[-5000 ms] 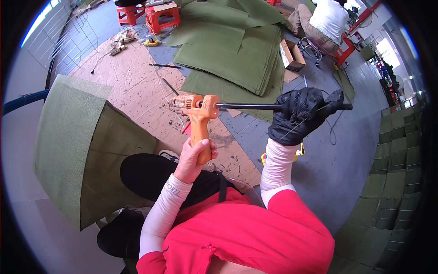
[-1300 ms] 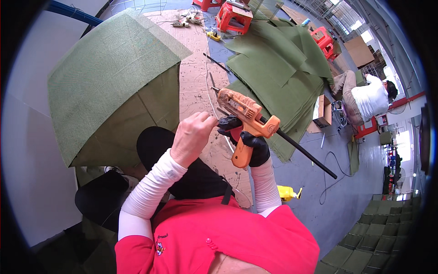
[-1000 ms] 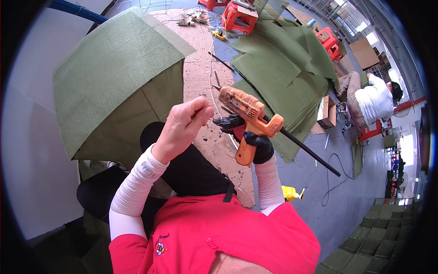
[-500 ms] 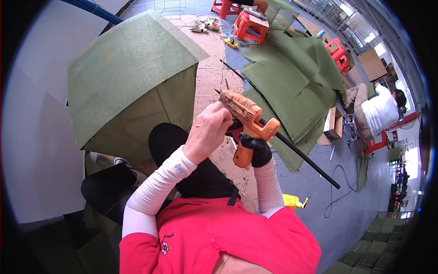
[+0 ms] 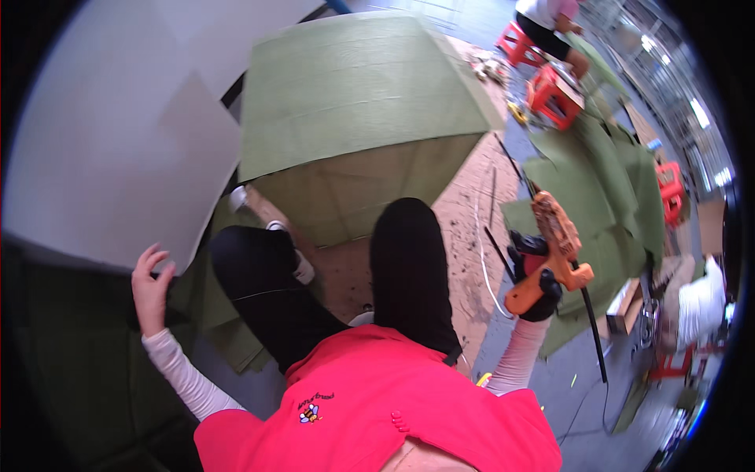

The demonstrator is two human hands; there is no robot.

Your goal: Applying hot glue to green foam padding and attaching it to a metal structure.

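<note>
My right hand [image 5: 541,302], in a black glove, grips the handle of an orange glue gun [image 5: 560,232]. A long black glue stick [image 5: 595,338] sticks out of the gun's back end. The nozzle points away from me, over the edge of the green sheets. Far out to the left, my bare left hand [image 5: 149,289] is raised with its fingers apart and nothing in it. It is nearest to a pale panel [image 5: 118,149] and dark green material [image 5: 79,338]. In front of my knees stands a large box-like form covered in green sheet [image 5: 362,86].
A stack of green sheets [image 5: 602,189] lies to the right beside flattened cardboard [image 5: 464,236]. Red stools [image 5: 555,96] stand farther off. One person [image 5: 546,23] sits at the back; another in white [image 5: 698,303] works at the right. A cardboard box [image 5: 625,308] is near the stack.
My left hand has left the glue gun and swung far to the left, opening. The glue gun, still in my right hand, has moved right. The view has turned left.
</note>
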